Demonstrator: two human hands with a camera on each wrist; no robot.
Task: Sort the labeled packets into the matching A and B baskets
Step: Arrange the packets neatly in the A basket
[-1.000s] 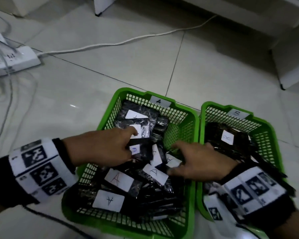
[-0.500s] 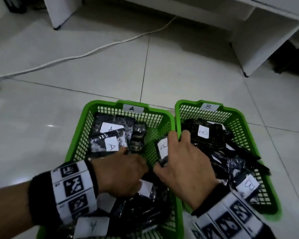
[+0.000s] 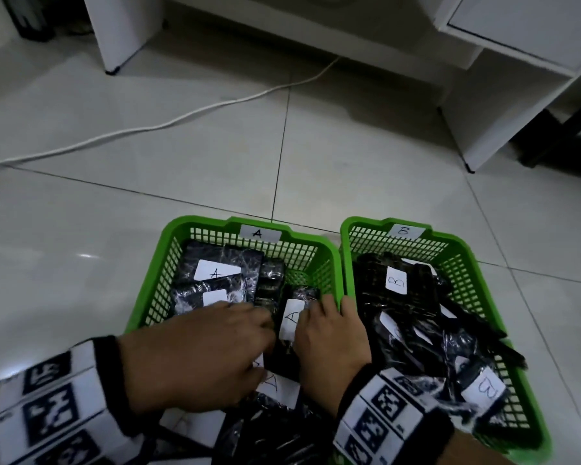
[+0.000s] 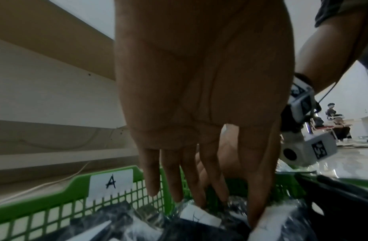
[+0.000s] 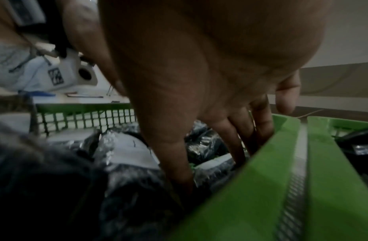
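Two green baskets stand side by side on the floor: basket A (image 3: 188, 221) on the left, basket B (image 3: 450, 238) on the right. Both hold black wrapped packets with white labels. Both my hands are inside basket A. My left hand (image 3: 249, 344) lies on the packets with straight fingers (image 4: 174, 179) touching the wrapping. My right hand (image 3: 316, 317) reaches down by the basket's right wall (image 5: 261, 187); its thumb presses beside a packet labelled A (image 3: 291, 325) that lies between the two hands. Neither hand grips anything.
A white cable (image 3: 182, 119) runs across the tiled floor beyond the baskets. White furniture legs (image 3: 118, 31) and a cabinet (image 3: 483, 105) stand at the back. Basket B holds B-labelled packets (image 3: 396, 280). Other people sit far off in the left wrist view.
My right hand came down from the wall between the baskets into basket A, and the A packet it carried now lies there. My left hand stayed on the packets in basket A.
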